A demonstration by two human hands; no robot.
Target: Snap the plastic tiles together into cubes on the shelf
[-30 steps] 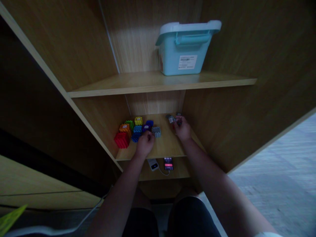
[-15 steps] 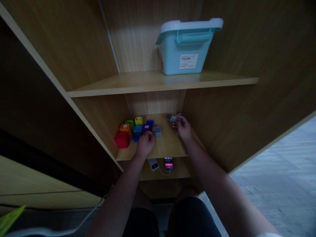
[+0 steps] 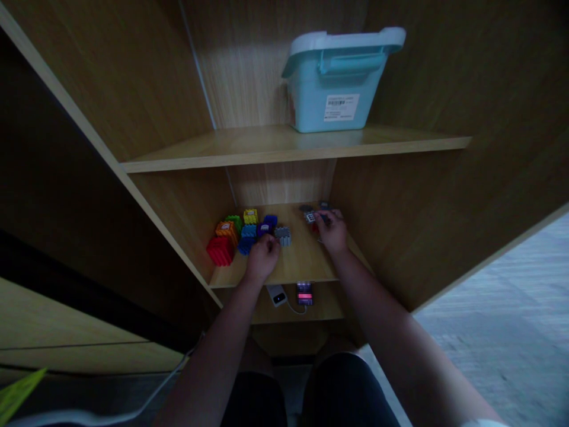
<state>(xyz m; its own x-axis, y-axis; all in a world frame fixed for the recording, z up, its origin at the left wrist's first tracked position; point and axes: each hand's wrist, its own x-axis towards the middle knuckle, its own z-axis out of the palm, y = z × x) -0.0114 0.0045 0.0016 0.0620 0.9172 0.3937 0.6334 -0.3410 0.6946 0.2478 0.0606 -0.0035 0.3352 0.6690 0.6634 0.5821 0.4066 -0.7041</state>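
Observation:
On the middle shelf, my left hand (image 3: 263, 258) rests with fingers curled together, just in front of the purple block (image 3: 265, 229). Whatever it may hold is hidden. A grey block (image 3: 283, 236) with toothed edges lies right of those fingers. My right hand (image 3: 332, 232) is at the shelf's right side, thumb and fingers drawn together over a cluster of small pieces. A pale latticed piece (image 3: 310, 218) shows at its fingertips, with a bit of red below. Whether the fingers grip one of these is unclear.
Left of my left hand stand red (image 3: 220, 251), orange (image 3: 226, 230), green (image 3: 234, 222), yellow (image 3: 251, 216) and blue (image 3: 246, 245) blocks. A lidded turquoise box (image 3: 340, 83) sits on the upper shelf (image 3: 249, 142). Below lie a phone (image 3: 304, 293) and a white cabled device (image 3: 277, 295).
My right hand has shifted slightly, its fingers drawing in over the small pieces. The latticed piece appears a little lower and further left. My left hand has hardly moved.

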